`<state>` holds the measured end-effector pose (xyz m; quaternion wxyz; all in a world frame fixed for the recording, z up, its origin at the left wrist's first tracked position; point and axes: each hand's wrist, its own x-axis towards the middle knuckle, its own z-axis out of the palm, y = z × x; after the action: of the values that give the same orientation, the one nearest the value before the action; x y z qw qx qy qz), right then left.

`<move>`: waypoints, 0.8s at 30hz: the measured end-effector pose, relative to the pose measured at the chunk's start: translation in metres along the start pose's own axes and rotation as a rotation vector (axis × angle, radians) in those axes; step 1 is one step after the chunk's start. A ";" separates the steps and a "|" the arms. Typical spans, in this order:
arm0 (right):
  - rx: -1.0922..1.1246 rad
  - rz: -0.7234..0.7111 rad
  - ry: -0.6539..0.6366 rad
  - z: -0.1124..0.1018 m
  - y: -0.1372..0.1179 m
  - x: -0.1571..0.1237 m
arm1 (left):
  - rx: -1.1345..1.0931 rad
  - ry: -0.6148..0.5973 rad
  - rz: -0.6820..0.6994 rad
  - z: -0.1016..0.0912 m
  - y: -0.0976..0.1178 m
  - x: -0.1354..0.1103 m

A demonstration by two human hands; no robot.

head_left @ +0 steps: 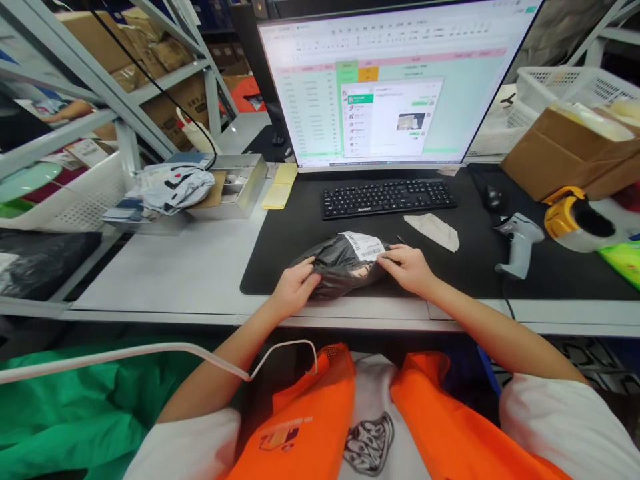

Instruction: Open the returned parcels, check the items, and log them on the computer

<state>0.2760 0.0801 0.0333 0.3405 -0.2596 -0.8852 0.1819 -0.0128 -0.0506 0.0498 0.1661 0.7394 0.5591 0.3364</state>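
Between my two hands, at the front edge of the black desk mat (280,247), is a black plastic mailing bag (333,257) with a white barcode label (364,246) on top. The side of the bag facing me gapes, and something pale shows inside. My left hand (296,285) pinches the bag's left edge between thumb and fingers. At the opposite end, my right hand (407,267) grips the edge beside the label. A thin dark object, perhaps a pen, pokes out by the right fingers; its kind is unclear.
Behind the bag stand a keyboard (390,198) and a lit monitor (390,100). Crumpled white paper (433,231), a mouse (493,197), a barcode scanner (520,243) and a yellow tape dispenser (575,220) lie rightward. Yellow notes (280,187) and an open box (243,183) sit left.
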 end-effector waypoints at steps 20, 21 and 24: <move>-0.049 -0.175 -0.344 0.004 -0.068 -0.005 | 0.080 0.054 0.306 0.013 0.062 0.011; 0.002 -0.177 -0.365 0.004 -0.068 -0.005 | 0.069 0.072 0.230 0.016 0.063 0.016; 0.159 -0.102 -0.312 0.004 -0.064 -0.006 | 0.076 0.009 -0.052 0.022 0.063 0.030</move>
<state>0.2551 0.0249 0.0593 0.2274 -0.1554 -0.9221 0.2718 0.0514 -0.0396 0.0827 0.1442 0.7289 0.5912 0.3138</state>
